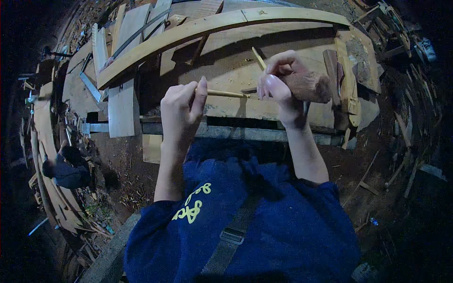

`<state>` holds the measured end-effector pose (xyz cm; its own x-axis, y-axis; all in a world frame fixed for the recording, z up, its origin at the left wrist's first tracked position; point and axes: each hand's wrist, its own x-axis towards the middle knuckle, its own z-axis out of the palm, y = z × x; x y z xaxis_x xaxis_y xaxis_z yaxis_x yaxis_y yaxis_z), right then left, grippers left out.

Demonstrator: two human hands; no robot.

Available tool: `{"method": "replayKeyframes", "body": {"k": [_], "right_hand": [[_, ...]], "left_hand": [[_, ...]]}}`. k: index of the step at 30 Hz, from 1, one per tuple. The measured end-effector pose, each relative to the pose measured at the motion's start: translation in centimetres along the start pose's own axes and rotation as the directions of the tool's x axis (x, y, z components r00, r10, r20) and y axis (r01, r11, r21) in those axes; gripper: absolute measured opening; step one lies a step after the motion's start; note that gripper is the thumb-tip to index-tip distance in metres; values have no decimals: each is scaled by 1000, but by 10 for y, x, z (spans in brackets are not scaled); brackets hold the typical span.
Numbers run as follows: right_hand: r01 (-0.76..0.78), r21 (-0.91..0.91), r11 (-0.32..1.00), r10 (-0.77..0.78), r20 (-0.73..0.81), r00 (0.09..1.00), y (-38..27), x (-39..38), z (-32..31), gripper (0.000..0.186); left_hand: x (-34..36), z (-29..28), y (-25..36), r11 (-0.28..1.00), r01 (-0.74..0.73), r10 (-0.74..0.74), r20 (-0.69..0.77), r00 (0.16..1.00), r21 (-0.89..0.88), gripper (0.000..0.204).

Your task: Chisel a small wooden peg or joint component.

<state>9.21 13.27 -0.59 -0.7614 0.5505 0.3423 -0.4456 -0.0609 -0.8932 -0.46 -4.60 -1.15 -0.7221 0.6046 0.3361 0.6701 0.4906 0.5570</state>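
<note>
The thin yellow stick point(227, 94) lies nearly level above the near side of the table point(269, 112), clamped between the thumb and fingers of the left grip point(182, 103). It looks light, stiff and dry, likely to snap if bent hard; the end by the left thumb seems the best place to hold. The right grip point(282, 87) is closed around a thick brown wooden piece point(309, 87), probably the heavier of the two and rough enough not to slip. A dark narrow strip point(248, 90) pokes out beside the right fingers, near the stick's tip; whether it joins the wooden piece I cannot tell. Another yellow stick point(258, 58) slants just beyond that hand.

The table is rough wood with scattered chips. A long curved beam point(179, 37) spans its far side, with loose boards point(123, 106) at left. Around it, dim dirt ground point(368, 165) carries scrap wood; another person point(71, 170) is at far left.
</note>
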Motion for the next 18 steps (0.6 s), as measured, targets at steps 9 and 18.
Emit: {"method": "replayKeyframes", "body": {"k": [9,18], "right_hand": [[120,-72,990,-128,-134,983,-46,23,14,17],[49,-157,986,-75,-170,983,-45,30,41,13]], "left_hand": [[1,-9,9,980,-109,122,-72,990,166,34],[-4,-8,39,950,-103,92,52,994,294,34]]}}
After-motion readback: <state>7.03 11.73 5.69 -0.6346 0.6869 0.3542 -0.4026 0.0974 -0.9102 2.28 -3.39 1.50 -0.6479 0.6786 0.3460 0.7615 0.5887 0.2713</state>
